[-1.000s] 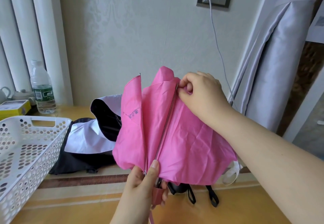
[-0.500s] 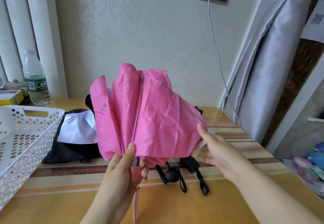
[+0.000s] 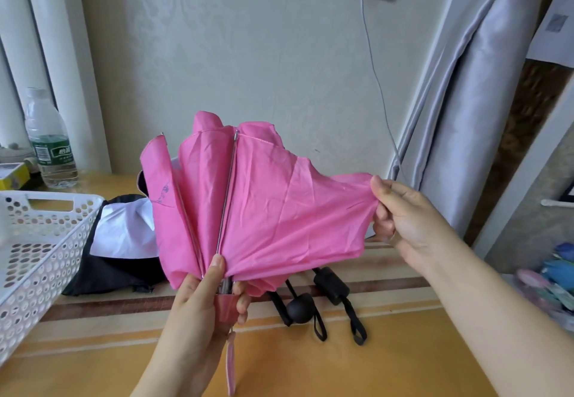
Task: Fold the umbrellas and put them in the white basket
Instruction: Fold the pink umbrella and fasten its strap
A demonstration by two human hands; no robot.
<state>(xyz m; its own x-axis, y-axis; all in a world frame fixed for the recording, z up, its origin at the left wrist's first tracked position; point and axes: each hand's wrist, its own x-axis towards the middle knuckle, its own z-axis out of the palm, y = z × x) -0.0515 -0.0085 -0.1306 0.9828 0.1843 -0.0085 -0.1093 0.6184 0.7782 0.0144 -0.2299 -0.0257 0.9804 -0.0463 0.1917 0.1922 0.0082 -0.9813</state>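
Pink umbrella (image 3: 264,210) stands upright above the table (image 3: 388,365), collapsed but with its canopy loose. The left hand (image 3: 202,309) grips its handle, fingers curled round it and the thumb pressed up against the base of a rib; the right hand (image 3: 407,219) pinches one flap of fabric between thumb and fingers and draws it out sideways, taut.

To do this step well, each panel probably wants pulling flat like this, then laying over the next in one direction around the shaft, the left hand turning the handle to meet it, before rolling and strapping.

Counted: one pink umbrella in hand; at least two dark umbrellas lie behind it, a black-and-white canopy (image 3: 121,235) and two black handles (image 3: 329,284) with wrist loops. One white basket (image 3: 46,229) sits to the left. One water bottle (image 3: 49,145) stands behind the basket.
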